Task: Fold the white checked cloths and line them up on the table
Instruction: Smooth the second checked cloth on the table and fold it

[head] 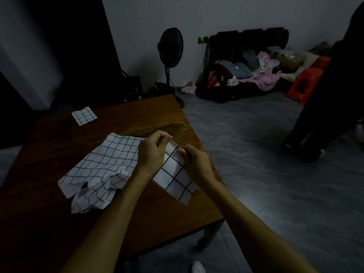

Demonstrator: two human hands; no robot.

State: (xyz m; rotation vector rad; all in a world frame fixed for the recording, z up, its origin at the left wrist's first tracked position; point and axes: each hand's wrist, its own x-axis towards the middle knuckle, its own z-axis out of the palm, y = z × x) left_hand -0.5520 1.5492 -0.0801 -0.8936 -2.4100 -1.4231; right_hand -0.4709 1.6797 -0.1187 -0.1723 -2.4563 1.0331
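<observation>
Dim light falls on a brown wooden desk, where one folded cloth already lies square at the far left corner, so the line seems to have only its first piece. Both hands are busy near the right edge: the left hand and right hand pinch the top edge of a partly folded cloth, fingers closed on it. Left of them a crumpled heap of checked cloth waits unfolded, so most of the work appears left.

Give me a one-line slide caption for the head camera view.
Both hands, left and right, pinch a checked cloth over the wooden table.
</observation>
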